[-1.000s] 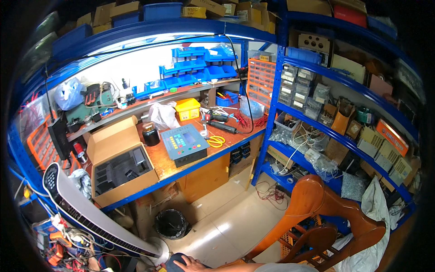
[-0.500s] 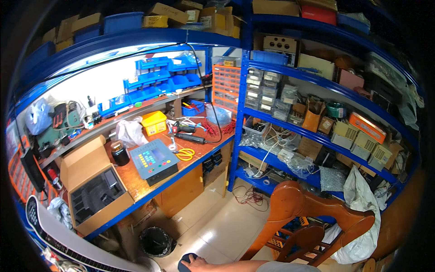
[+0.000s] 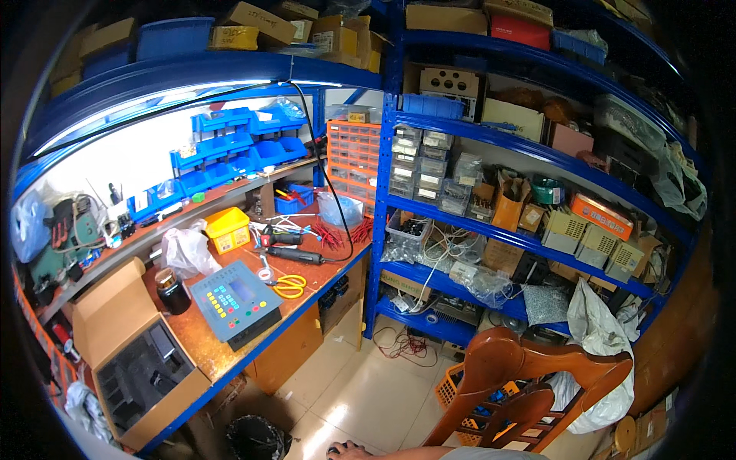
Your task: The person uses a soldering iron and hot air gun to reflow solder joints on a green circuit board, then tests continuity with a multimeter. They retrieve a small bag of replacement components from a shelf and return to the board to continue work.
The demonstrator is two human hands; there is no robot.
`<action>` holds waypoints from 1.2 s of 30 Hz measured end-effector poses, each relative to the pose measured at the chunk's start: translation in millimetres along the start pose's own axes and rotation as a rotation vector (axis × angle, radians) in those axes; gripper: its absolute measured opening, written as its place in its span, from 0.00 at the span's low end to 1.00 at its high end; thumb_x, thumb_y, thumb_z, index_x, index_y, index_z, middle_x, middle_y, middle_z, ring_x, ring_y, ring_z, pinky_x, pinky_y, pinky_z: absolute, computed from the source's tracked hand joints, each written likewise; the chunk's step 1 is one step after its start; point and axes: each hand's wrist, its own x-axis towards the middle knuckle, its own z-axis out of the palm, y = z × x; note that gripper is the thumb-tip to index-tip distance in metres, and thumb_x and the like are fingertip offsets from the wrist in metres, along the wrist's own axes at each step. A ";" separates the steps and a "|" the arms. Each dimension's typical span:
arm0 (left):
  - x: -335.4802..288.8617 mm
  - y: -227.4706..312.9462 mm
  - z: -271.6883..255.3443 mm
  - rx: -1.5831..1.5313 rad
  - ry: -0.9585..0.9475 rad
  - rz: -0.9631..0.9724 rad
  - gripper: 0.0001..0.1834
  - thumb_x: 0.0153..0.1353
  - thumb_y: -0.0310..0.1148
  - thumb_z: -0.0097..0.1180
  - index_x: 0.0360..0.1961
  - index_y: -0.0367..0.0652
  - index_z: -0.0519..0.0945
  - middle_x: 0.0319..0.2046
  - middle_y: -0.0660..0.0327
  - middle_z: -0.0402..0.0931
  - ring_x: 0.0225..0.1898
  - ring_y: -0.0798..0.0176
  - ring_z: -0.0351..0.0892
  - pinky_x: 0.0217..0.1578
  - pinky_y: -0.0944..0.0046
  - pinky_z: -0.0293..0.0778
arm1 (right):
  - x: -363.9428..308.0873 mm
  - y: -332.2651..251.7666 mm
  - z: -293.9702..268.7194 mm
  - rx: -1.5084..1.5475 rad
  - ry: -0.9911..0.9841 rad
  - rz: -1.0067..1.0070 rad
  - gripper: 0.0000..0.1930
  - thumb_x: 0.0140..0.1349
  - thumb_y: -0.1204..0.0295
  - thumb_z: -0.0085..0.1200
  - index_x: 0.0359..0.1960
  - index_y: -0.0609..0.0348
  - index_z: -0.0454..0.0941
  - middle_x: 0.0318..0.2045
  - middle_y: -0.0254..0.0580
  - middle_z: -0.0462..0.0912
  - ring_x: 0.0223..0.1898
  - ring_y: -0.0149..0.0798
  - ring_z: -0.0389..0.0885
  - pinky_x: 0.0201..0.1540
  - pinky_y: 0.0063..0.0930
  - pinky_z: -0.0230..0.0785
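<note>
My right hand (image 3: 349, 451) shows at the bottom edge, its forearm (image 3: 418, 454) coming in from the right. Its fingers look bent around or over something small and dark, mostly cut off by the picture's edge; I cannot make out what it is. My left hand is out of sight. To the hand's left, on the floor, stands a black-lined waste bin (image 3: 255, 438). A wooden chair (image 3: 529, 360) with a carved back stands to the right of the hand.
On the workbench lie a blue-grey control panel (image 3: 234, 299), an open cardboard box (image 3: 146, 376) with black foam, a dark jar (image 3: 172, 291), a yellow bin (image 3: 228, 230) and a yellow cable coil (image 3: 290, 287). Blue shelves (image 3: 529, 272) hold boxes and parts. Red wires (image 3: 402, 346) lie on the floor.
The view has shifted, so the bench sits further left and the floor lower. My right hand now shows lower and slightly further right, with less of the dark thing visible.
</note>
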 end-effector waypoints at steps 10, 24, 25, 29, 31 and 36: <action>44.4 -1.6 -11.8 0.027 -0.062 0.029 0.14 0.72 0.38 0.53 0.49 0.43 0.85 0.37 0.49 0.87 0.38 0.51 0.86 0.43 0.55 0.80 | 22.5 -6.5 11.4 0.054 0.162 -0.130 0.26 0.60 0.52 0.55 0.53 0.55 0.83 0.56 0.59 0.78 0.60 0.62 0.74 0.60 0.58 0.71; 39.2 -6.8 -16.1 0.083 -0.054 0.058 0.14 0.71 0.38 0.54 0.48 0.43 0.85 0.37 0.49 0.87 0.38 0.49 0.86 0.43 0.54 0.80 | 28.0 -5.5 -1.6 0.079 0.302 -0.246 0.19 0.58 0.57 0.54 0.38 0.60 0.88 0.46 0.60 0.85 0.52 0.62 0.80 0.54 0.56 0.77; 36.8 -7.3 -14.6 0.094 -0.054 0.059 0.14 0.71 0.38 0.54 0.48 0.43 0.85 0.37 0.48 0.87 0.38 0.49 0.86 0.42 0.54 0.80 | 26.2 -3.4 -1.2 0.079 0.272 -0.250 0.19 0.58 0.57 0.54 0.39 0.60 0.88 0.48 0.59 0.84 0.53 0.63 0.80 0.55 0.56 0.77; 28.0 -3.9 -10.9 0.118 -0.033 0.074 0.14 0.71 0.39 0.54 0.47 0.43 0.85 0.37 0.48 0.87 0.38 0.48 0.86 0.42 0.54 0.80 | 21.8 3.1 -8.1 0.013 0.195 -0.261 0.21 0.58 0.58 0.54 0.45 0.59 0.87 0.54 0.58 0.82 0.54 0.64 0.80 0.56 0.56 0.76; 24.5 -0.5 -8.4 0.124 -0.032 0.082 0.14 0.71 0.39 0.54 0.47 0.43 0.86 0.37 0.48 0.87 0.38 0.48 0.86 0.42 0.53 0.80 | 32.0 -0.2 -26.9 -0.062 0.127 -0.301 0.17 0.53 0.61 0.59 0.39 0.57 0.88 0.47 0.55 0.85 0.50 0.61 0.83 0.53 0.53 0.78; 19.7 5.8 -4.3 0.138 -0.021 0.101 0.14 0.70 0.39 0.54 0.47 0.43 0.86 0.37 0.48 0.87 0.38 0.48 0.87 0.42 0.53 0.80 | 98.0 -54.8 -161.5 -0.308 0.050 -0.615 0.12 0.44 0.65 0.67 0.30 0.57 0.89 0.36 0.53 0.89 0.43 0.55 0.88 0.47 0.48 0.81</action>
